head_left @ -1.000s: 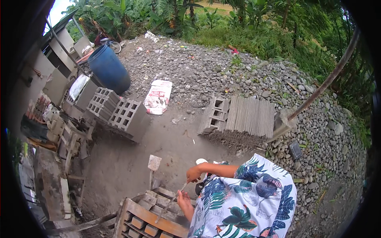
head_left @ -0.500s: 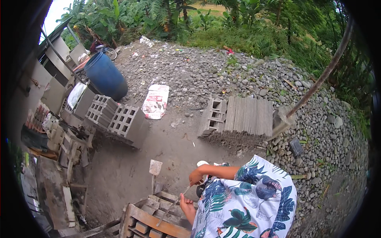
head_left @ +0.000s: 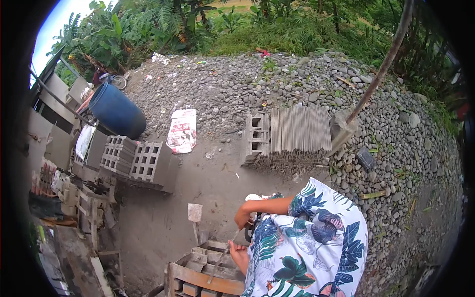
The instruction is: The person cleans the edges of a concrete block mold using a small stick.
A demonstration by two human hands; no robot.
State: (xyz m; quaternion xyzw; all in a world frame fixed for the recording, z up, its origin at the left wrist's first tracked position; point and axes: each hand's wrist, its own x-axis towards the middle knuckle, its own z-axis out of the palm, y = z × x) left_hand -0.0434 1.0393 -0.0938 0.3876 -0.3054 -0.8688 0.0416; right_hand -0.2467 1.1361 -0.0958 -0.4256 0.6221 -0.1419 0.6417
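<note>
My left hand (head_left: 239, 255) is closed around a thin, light strip (head_left: 213, 270), with the thumb pointing along it. Just above, my right hand (head_left: 242, 218) bends down, its fingers curled at the strip's upper end. The lower end of the strip crosses a slatted wooden frame (head_left: 208, 280) in front of me. Grey block-like pieces show between the slats. Beside the frame, a tool with a flat, pale blade (head_left: 195, 213) stands upright. Part of a dark, rounded thing (head_left: 249, 232) shows next to my right hand; its kind is unclear.
Hollow concrete blocks (head_left: 149, 161) stand at left, near a blue barrel (head_left: 118, 110). A printed white sack (head_left: 182, 131) lies on the ground. Farther right are more blocks with a stack of thin grey sheets (head_left: 301, 129), a slanted pole (head_left: 381, 74) and gravel (head_left: 386, 148).
The whole view has shifted and turned slightly, so the barrel and blocks sit farther left. My hands keep nearly the same hold on the strip.
</note>
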